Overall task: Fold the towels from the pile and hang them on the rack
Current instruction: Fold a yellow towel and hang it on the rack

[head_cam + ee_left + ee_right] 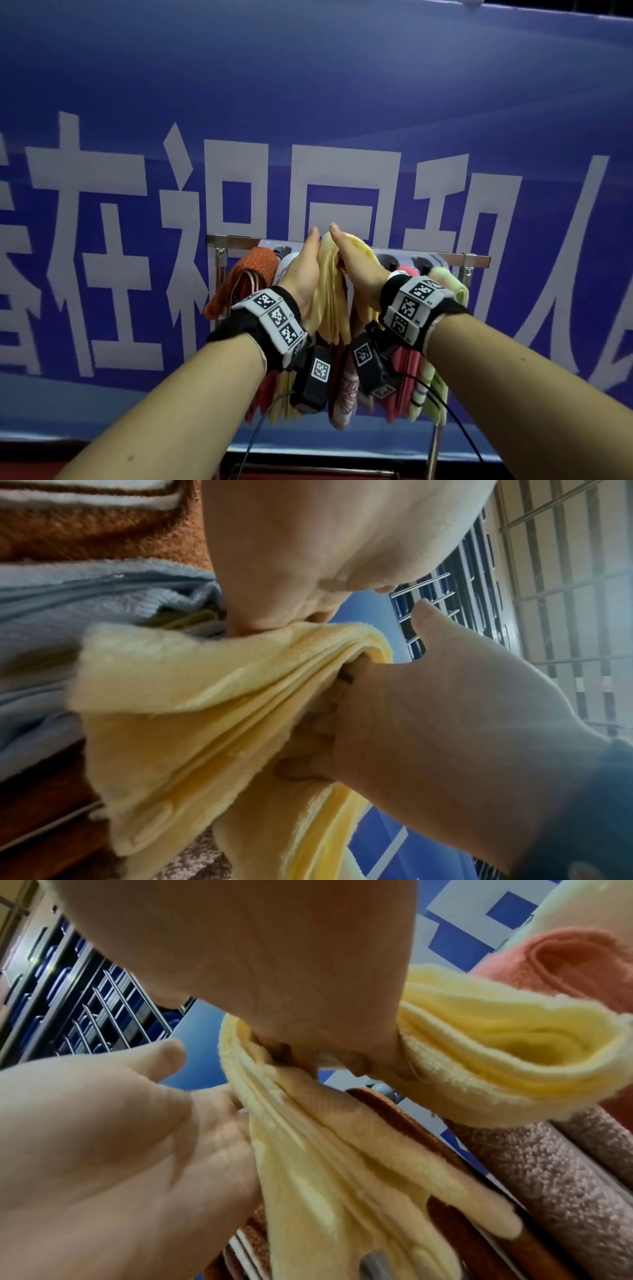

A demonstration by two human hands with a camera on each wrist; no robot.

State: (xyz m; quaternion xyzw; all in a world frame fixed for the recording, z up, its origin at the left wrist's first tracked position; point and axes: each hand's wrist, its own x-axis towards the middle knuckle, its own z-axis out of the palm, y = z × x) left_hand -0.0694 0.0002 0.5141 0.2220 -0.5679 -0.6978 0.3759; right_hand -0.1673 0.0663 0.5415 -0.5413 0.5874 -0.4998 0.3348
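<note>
A folded yellow towel drapes over the top rail of the metal rack, between other hung towels. My left hand lies against its left side with the fingers straight and the thumb raised clear. My right hand is on its right side. In the left wrist view the right hand has its fingers curled into the folds of the yellow towel. The right wrist view shows the left hand's palm facing the yellow towel, with its fingertips hidden behind the cloth.
An orange towel hangs at the rack's left end, with a light blue one beside it. Pink and green towels hang at the right. A blue banner with white characters stands close behind. Cables trail from both wrists.
</note>
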